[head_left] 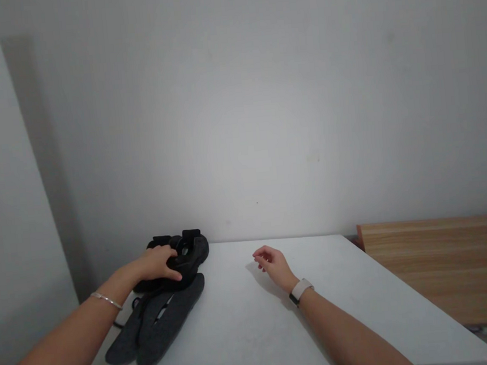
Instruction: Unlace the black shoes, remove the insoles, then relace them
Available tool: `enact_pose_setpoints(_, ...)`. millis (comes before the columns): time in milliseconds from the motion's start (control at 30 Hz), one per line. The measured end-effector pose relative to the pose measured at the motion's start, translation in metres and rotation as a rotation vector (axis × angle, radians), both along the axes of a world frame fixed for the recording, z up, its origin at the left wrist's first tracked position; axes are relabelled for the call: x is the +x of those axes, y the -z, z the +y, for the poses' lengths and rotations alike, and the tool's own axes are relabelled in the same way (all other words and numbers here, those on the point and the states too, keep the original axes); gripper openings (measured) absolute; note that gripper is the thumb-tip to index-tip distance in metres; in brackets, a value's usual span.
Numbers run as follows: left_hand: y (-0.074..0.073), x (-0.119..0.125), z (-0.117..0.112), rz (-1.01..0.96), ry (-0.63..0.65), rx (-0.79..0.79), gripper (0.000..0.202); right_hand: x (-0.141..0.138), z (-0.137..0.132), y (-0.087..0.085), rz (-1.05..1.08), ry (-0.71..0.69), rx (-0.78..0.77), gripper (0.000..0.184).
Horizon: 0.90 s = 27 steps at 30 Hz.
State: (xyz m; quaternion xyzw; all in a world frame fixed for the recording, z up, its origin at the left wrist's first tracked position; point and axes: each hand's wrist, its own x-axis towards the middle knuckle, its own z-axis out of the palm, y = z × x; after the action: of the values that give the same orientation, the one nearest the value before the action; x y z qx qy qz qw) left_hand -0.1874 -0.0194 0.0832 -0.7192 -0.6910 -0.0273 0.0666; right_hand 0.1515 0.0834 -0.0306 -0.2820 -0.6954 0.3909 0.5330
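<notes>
At the left of the table lies a bundle of black items [190, 261], rounded in outline with dark flaps at its back; they may be shoes, but their kind is hard to make out. My left hand [159, 263] rests on them with its fingers curled over and its thumb along the near side. In front of them are two flat, dark grey insole-shaped pieces [171, 331], long and side by side, with a thin black cord near them. Above the middle of the table, my right hand [274, 265] is loosely closed, its fingertips near the thumb and nothing visible in it.
The white table [247, 324] reaches back to a pale wall [263, 118]. A second wall [12, 225] stands close on the left. To the right, beyond the table's slanting edge, is a wood-grain panel [443, 273].
</notes>
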Motion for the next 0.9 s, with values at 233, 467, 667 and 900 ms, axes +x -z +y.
enact_pose_setpoints(233,0.007,0.0,0.006,0.065,0.118,0.013,0.01,0.001,-0.002,-0.001,-0.031,-0.005,0.001,0.013)
enact_pose_setpoints(467,-0.014,0.035,0.007,0.071,0.24,0.145,0.009,0.001,-0.004,-0.003,-0.015,-0.005,-0.007,0.012)
enact_pose_setpoints(667,-0.017,0.106,-0.013,0.12,0.397,0.375,0.022,0.002,0.0,-0.003,0.056,-0.019,-0.065,0.022)
enact_pose_setpoints(900,0.018,0.201,-0.045,0.025,0.544,0.332,0.012,0.005,0.006,-0.004,0.174,0.011,-0.162,0.052)
